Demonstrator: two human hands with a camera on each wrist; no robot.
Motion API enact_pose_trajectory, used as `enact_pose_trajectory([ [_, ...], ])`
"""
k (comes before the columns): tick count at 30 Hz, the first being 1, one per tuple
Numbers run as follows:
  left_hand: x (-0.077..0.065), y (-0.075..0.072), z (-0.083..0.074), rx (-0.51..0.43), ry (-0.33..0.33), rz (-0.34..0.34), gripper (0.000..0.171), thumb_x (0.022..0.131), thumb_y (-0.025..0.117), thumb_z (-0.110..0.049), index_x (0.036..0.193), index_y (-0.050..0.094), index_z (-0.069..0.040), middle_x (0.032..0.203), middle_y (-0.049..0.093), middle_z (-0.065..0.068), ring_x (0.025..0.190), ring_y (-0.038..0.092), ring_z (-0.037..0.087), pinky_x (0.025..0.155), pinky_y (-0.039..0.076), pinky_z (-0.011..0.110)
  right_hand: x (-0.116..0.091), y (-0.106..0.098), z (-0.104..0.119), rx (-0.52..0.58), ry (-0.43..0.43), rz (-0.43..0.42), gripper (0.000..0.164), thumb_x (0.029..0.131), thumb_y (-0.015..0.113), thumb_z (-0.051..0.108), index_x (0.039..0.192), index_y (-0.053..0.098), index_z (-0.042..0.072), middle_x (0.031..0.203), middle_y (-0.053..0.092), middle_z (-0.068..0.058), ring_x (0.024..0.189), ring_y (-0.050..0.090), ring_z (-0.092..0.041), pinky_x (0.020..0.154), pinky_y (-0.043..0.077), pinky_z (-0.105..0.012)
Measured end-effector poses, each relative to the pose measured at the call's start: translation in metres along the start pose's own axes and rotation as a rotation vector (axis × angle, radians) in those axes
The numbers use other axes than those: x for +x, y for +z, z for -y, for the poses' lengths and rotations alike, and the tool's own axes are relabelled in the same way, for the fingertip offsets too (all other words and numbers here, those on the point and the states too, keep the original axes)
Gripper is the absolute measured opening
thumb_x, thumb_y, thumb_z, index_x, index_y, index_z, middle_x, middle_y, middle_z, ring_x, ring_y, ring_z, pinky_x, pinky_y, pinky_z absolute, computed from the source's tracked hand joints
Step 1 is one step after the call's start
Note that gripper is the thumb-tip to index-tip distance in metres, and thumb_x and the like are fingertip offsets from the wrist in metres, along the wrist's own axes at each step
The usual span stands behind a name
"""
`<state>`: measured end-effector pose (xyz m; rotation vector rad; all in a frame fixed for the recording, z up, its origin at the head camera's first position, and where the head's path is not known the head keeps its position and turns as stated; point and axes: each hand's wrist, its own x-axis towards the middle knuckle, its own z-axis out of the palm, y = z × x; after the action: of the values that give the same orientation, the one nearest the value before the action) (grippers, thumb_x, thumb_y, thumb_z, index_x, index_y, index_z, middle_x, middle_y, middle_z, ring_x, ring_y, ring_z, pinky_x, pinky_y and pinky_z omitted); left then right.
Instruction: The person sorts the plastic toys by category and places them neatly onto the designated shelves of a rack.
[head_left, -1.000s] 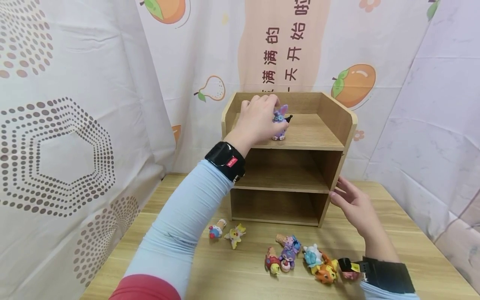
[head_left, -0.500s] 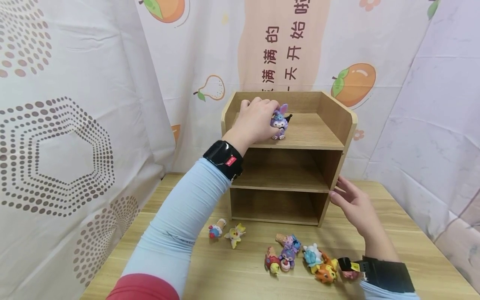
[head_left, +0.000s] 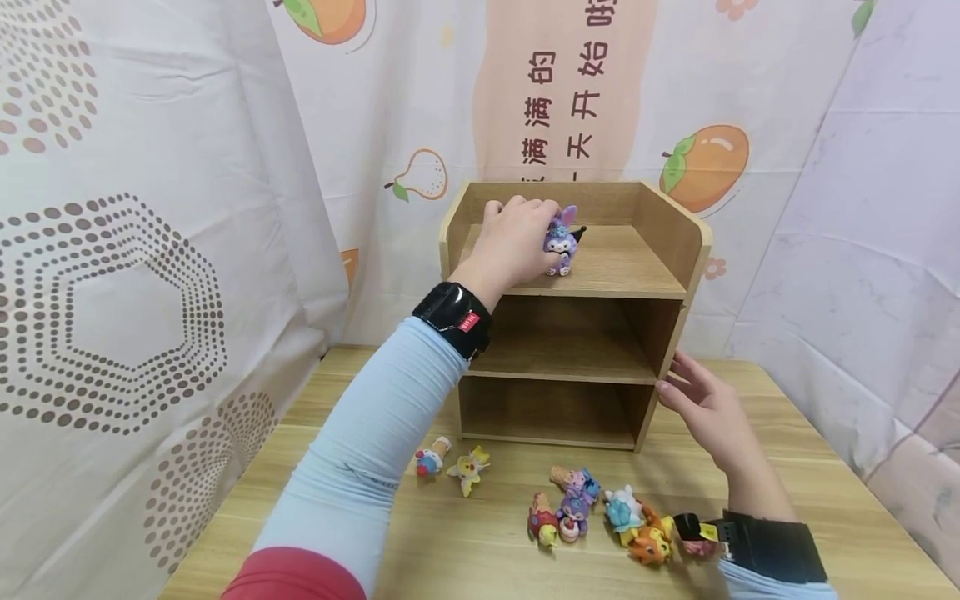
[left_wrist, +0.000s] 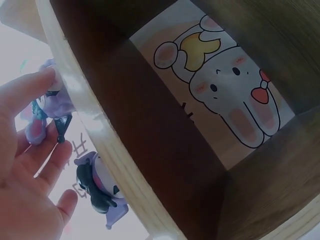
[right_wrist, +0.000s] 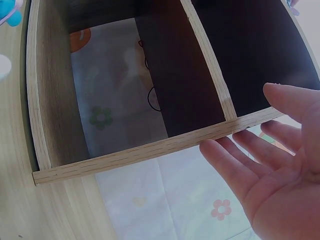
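A wooden shelf unit (head_left: 622,265) stands, a right hand (head_left: 708,414) touching its right side, fingers extended; at its top level, the nearer left hand (head_left: 512,239) pinches an upright purple figurine (head_left: 560,245) between thumb and fingers, ears uppermost.

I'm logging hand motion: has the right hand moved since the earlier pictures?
No. In the head view, the right hand shows no visible shift against the wooden shelf, staying at the same place along its side.

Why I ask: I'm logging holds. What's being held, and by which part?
The left hand holds a purple figurine by its body, thumb in front; the right hand touches the shelf.
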<state>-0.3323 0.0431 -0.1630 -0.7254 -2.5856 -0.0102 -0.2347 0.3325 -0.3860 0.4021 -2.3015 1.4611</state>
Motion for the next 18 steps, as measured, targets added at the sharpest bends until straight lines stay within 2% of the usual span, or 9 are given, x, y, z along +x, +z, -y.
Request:
enact_pose_trajectory([
  [11, 0.0002, 0.0037, 0.0026, 0.003, -0.009, -0.017, 0.060, 0.088, 0.060, -0.053, 0.140, 0.044, -0.027, 0.131, 0.052, -0.009, 0.115, 0.040, 0.013, 0.091, 0.030, 0.039, 0.0004, 0.0006, 0.0010, -0.004, 0.009, 0.004, 0.062, 0.095, 0.061, 0.013, 0.149, 0.031, 0.009, 0.143, 0.039, -0.022, 0.120, 0.047, -0.032, 0.077, 0.051, -0.015],
  [18, -0.0020, 0.0064, 0.0038, -0.019, -0.013, -0.052, 0.064, 0.087, 0.058, -0.056, 0.143, 0.039, -0.030, 0.136, 0.047, -0.008, 0.123, 0.035, 0.015, 0.093, 0.030, 0.039, 0.0000, 0.0003, 0.0003, -0.011, 0.018, 0.002, 0.062, 0.095, 0.061, 0.014, 0.149, 0.030, 0.010, 0.142, 0.039, -0.022, 0.120, 0.046, -0.033, 0.077, 0.050, -0.015],
])
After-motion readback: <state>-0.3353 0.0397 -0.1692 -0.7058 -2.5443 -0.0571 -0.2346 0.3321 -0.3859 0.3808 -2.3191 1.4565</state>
